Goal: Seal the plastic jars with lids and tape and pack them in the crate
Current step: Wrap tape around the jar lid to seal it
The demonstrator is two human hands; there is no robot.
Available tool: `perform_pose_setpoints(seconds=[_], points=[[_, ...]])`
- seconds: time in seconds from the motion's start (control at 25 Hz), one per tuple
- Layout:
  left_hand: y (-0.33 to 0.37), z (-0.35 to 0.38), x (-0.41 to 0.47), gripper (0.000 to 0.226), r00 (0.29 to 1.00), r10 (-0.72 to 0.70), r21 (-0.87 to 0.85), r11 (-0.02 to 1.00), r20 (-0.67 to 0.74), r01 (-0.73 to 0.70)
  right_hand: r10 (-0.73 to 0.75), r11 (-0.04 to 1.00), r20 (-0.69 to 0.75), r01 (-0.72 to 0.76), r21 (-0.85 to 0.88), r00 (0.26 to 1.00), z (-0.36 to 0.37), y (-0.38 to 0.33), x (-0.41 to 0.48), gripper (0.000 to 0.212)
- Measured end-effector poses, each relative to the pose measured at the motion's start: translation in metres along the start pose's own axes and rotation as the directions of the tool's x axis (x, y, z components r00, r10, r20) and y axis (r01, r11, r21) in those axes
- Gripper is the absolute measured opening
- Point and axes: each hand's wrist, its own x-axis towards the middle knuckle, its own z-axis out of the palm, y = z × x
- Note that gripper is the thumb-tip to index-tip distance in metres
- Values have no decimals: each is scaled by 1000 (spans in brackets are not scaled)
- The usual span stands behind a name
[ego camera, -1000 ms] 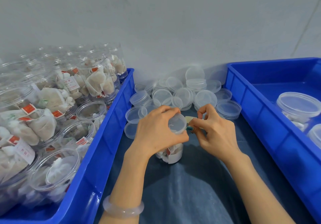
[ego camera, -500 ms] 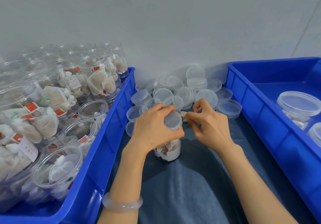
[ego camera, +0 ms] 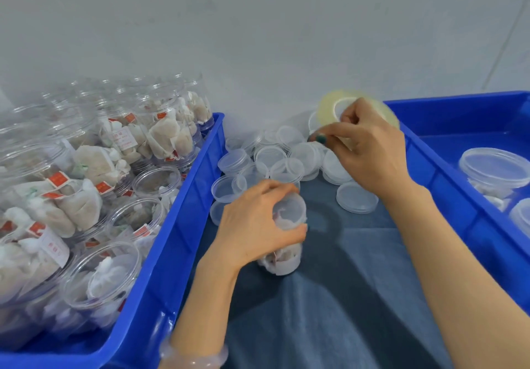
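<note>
Fingers of the left hand are wrapping round the upper part of a small plastic jar, which is standing on the dark blue cloth in the middle of the work space. Its clear lid is sitting on top, and white sachets are showing through its wall. A pale bracelet is resting on that wrist.

Up at one o'clock from the jar, the right hand is hovering well apart from it. It is curling round a roll of clear tape, and its thumb and forefinger are pinching together at the roll's near edge. Whether a strip is running between them I cannot tell.

At twelve o'clock a heap of loose lids is lying at the foot of the grey wall, some stacked and some overlapping. At nine o'clock a blue crate is holding many open jars, each stuffed with sachets carrying red tags. At three o'clock a second blue crate is holding lidded jars, which are showing at the far right of the view
</note>
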Motion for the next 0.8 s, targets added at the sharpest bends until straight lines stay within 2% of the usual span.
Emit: perform_pose_setpoints(seconds=[0.12, 0.2, 0.28, 0.36, 0.44, 0.52, 0.6, 0.64, 0.72, 0.8], points=[[-7, 1, -2, 90, 999, -39, -13, 999, 15, 39, -4, 999, 156, -1, 34, 988, 6, -11, -39, 26], [-10, 4, -4, 102, 999, -44, -8, 999, 8, 45, 50, 999, 300, -42, -33, 953, 14, -13, -72, 45], [-9, 5, -2, 104, 999, -36, -35, 999, -32, 35, 92, 991, 365, -51, -122, 926, 26, -19, -92, 61], [-5, 7, -3, 105, 997, -9, -125, 992, -78, -1, 70, 988, 380, -12, -152, 922, 34, -22, -103, 54], [-6, 11, -8, 105, 992, -13, -300, 954, -122, -24, 8, 996, 446, 35, -86, 895, 39, -19, -112, 49], [-11, 15, -14, 101, 988, -49, -481, 876, -145, -27, 8, 1000, 595, -16, 9, 804, 39, -15, -120, 48], [-17, 19, -24, 102, 987, -64, -543, 839, -144, -25, 9, 996, 640, -63, 62, 768, 35, -12, -127, 51], [-22, 22, -30, 106, 989, -73, -556, 831, -129, -10, 6, 993, 637, -81, 88, 771, 32, -14, -129, 56], [-29, 27, -40, 113, 989, -121, -632, 774, -86, 40, 12, 966, 631, -172, 193, 775, 27, -28, -130, 80], [-31, 32, -45, 110, 976, -194, -690, 720, -95, 76, 36, 858, 615, -340, 385, 788, 24, -50, -128, 102]])
